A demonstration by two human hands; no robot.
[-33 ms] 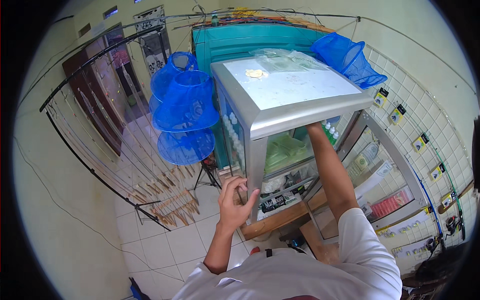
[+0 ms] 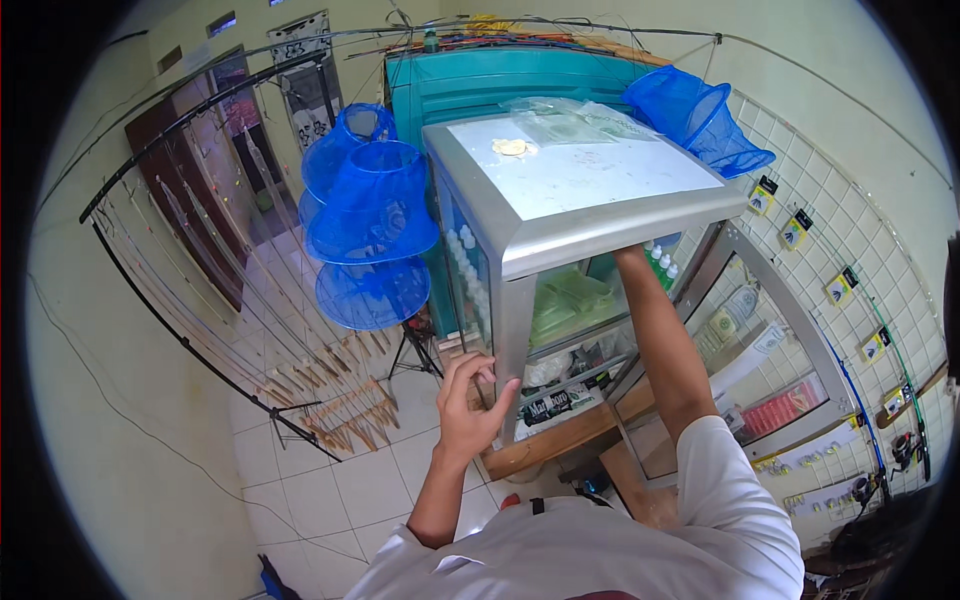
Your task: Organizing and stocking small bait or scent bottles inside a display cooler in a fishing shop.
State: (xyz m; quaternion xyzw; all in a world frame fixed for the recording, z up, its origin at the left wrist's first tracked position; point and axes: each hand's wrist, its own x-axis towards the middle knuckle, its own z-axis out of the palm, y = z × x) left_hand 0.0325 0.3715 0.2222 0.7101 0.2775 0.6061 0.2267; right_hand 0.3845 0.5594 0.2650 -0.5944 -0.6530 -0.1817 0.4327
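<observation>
A glass display cabinet (image 2: 517, 300) with a silver metal frame and white top stands before me. Its front corner post is held by my left hand (image 2: 470, 402), thumb on the front face and bent fingers at the side. My right forearm (image 2: 662, 335) reaches through the open front under the top rail. The right hand itself is hidden inside, so what it touches cannot be made out. Close to that arm are green plastic bags (image 2: 568, 305) on the upper shelf and small white-capped green bottles (image 2: 660, 262). White bottles (image 2: 468, 255) line the left glass.
The cabinet's framed glass door (image 2: 800, 330) hangs open at the right. Blue nets (image 2: 370, 215) hang at the left, beside a rack of fishing rods (image 2: 180, 340). A clear plastic bag (image 2: 570, 120) lies on the cabinet top. Small packets (image 2: 797, 228) hang on the right wall grid.
</observation>
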